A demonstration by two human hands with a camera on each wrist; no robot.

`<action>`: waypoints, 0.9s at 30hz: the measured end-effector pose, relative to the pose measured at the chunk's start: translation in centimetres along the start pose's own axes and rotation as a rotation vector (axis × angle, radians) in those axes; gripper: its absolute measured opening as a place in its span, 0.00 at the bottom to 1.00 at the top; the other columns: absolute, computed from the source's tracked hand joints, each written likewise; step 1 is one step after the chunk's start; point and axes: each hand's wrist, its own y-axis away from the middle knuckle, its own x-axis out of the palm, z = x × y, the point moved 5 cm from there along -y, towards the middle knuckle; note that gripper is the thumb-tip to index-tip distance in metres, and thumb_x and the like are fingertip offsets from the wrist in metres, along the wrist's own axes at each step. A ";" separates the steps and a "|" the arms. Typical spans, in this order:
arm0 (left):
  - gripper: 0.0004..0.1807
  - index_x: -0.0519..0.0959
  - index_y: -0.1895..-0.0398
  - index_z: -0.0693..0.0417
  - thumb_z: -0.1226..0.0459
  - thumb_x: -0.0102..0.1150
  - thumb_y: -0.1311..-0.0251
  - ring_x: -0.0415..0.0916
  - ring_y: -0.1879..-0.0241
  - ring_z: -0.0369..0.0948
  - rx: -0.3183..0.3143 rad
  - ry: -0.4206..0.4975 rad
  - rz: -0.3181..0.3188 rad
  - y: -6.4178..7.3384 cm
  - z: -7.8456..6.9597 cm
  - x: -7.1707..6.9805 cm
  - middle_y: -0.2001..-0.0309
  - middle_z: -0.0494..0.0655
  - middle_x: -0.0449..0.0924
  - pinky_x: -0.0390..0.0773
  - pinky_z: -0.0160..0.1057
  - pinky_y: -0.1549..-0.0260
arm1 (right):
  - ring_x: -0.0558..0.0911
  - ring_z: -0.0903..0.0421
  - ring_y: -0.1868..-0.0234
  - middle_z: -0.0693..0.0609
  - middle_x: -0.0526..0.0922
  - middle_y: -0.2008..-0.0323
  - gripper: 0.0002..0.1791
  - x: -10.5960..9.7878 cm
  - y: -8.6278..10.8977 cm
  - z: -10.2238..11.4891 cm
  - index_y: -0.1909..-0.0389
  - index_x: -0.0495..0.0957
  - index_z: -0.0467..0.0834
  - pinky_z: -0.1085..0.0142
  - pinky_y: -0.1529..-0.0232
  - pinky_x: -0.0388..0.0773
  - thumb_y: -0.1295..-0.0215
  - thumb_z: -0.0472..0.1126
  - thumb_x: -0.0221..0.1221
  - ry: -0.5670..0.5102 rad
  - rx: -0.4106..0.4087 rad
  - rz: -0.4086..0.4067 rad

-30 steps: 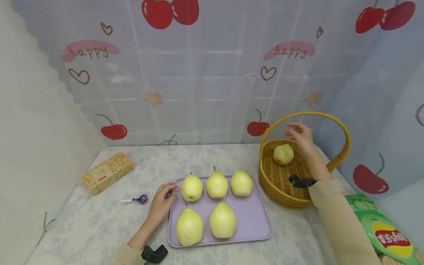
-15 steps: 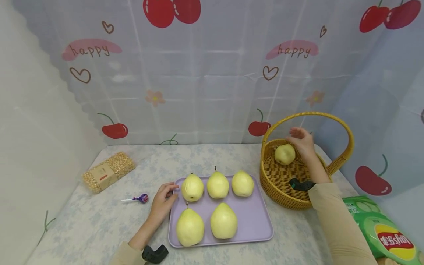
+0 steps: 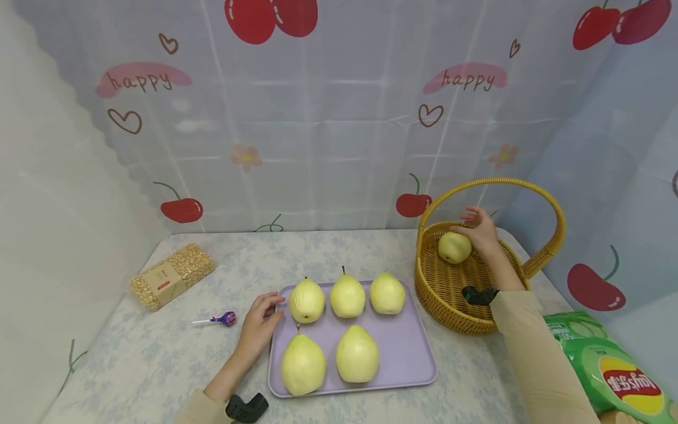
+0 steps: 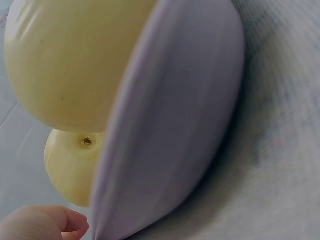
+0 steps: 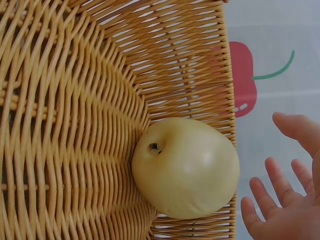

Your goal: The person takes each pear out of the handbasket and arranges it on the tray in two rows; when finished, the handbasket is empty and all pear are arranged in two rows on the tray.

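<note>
Inside the yellow wicker basket (image 3: 450, 306), one pale yellow pear (image 3: 454, 247) lies against the far wall. My right hand (image 3: 481, 233) hovers at the pear's upper right, under the basket's arched handle. Its fingers are spread, and in the right wrist view a gap shows between the fingers (image 5: 280, 192) and the pear. On the left, my left hand (image 3: 261, 324) rests at the left rim of a lilac tray (image 3: 405, 353), fingers loosely bent. Several pears (image 3: 357, 354) sit on that tray, three behind and two in front; the left wrist view shows two close up.
Left of the tray lie a lollipop (image 3: 228, 318) in a purple wrapper and a clear pack of yellowish grains or beans (image 3: 172, 277). A green chip bag (image 3: 609, 365) stands at the right beside my right sleeve. A printed curtain (image 3: 339, 176) closes off the back.
My right hand has come down slightly toward the pear in the basket, its fingers spread. The left hand and the tray have stayed in place.
</note>
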 end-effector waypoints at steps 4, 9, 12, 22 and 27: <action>0.14 0.80 0.51 0.57 0.68 0.56 0.40 0.72 0.44 0.46 -0.008 -0.003 0.002 0.0 0.0 -0.1 0.39 0.52 0.72 0.73 0.33 0.49 | 0.61 0.34 0.34 0.28 0.63 0.35 0.42 0.2 0.0 0.1 0.28 0.49 0.36 0.40 0.35 0.60 0.39 0.35 0.61 -0.003 -0.007 0.026; 0.14 0.80 0.51 0.57 0.69 0.57 0.40 0.73 0.45 0.45 -0.010 -0.008 -0.002 0.0 0.0 -0.1 0.39 0.52 0.72 0.73 0.32 0.49 | 0.60 0.33 0.34 0.28 0.63 0.35 0.43 0.4 -0.1 -0.2 0.28 0.49 0.36 0.40 0.36 0.61 0.39 0.35 0.61 0.016 0.011 0.047; 0.14 0.80 0.51 0.57 0.69 0.57 0.40 0.73 0.45 0.45 -0.008 -0.012 -0.003 0.0 0.0 0.0 0.40 0.52 0.72 0.73 0.32 0.50 | 0.60 0.32 0.33 0.28 0.61 0.34 0.43 0.4 0.0 -0.4 0.28 0.48 0.35 0.40 0.36 0.61 0.39 0.35 0.61 0.019 0.031 0.059; 0.14 0.80 0.51 0.57 0.68 0.56 0.40 0.73 0.44 0.46 -0.012 -0.012 0.000 0.0 0.0 0.0 0.39 0.52 0.72 0.73 0.34 0.49 | 0.60 0.31 0.34 0.27 0.59 0.33 0.46 0.8 0.0 -0.8 0.27 0.43 0.35 0.41 0.35 0.61 0.39 0.34 0.61 0.048 0.081 0.124; 0.13 0.80 0.51 0.57 0.69 0.56 0.40 0.73 0.45 0.46 -0.008 -0.007 -0.002 0.0 0.1 0.0 0.39 0.53 0.72 0.73 0.32 0.50 | 0.58 0.31 0.32 0.27 0.57 0.32 0.48 1.0 -0.1 -1.2 0.27 0.41 0.35 0.40 0.34 0.59 0.40 0.34 0.62 0.068 0.102 0.157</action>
